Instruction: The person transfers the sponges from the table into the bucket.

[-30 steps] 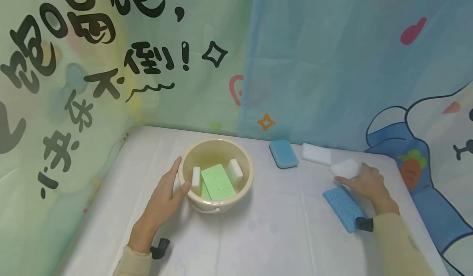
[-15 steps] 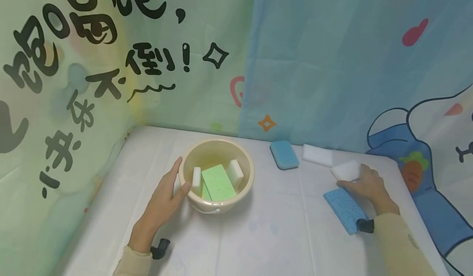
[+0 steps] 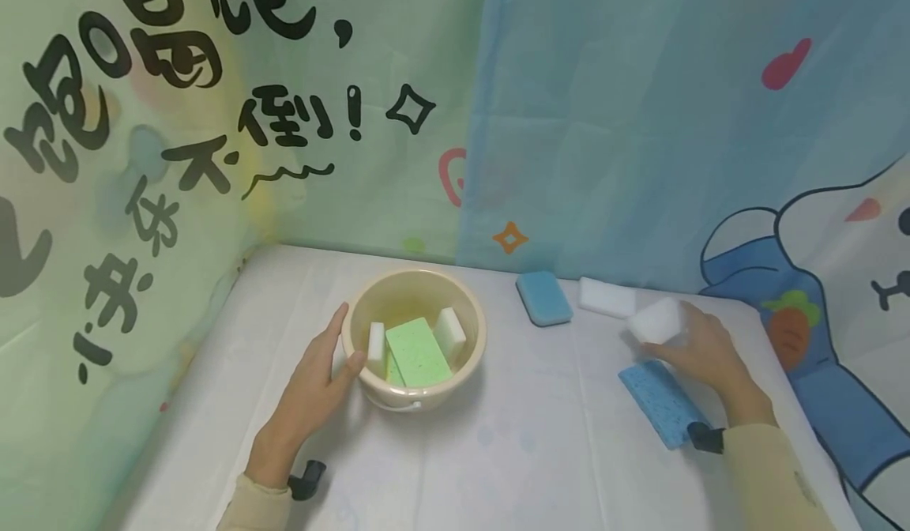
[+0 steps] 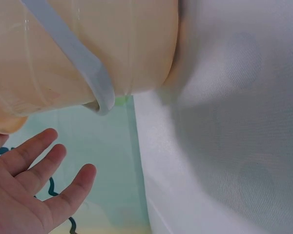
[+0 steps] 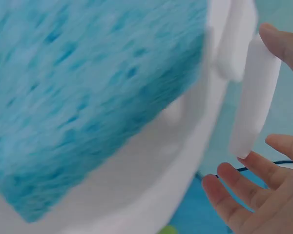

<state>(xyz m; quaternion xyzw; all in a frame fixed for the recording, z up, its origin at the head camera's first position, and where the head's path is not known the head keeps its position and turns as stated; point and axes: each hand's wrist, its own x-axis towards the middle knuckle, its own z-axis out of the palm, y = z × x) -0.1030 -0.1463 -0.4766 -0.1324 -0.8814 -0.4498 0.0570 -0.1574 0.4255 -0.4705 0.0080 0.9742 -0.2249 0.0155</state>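
White table (image 3: 512,452), cartoon curtains (image 3: 626,120) behind.

Left wrist view: beige bucket (image 4: 78,48), side wall filling upper left, with a pale grey handle (image 4: 73,58) hanging across it; white-covered table (image 4: 224,122) at right; left hand (image 4: 24,195) at lower left, fingers (image 4: 63,195) straight and spread, below the bucket

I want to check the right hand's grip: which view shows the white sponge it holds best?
The right wrist view: the white sponge sits pinched between fingertips. The head view shows it small; the left wrist view misses it.
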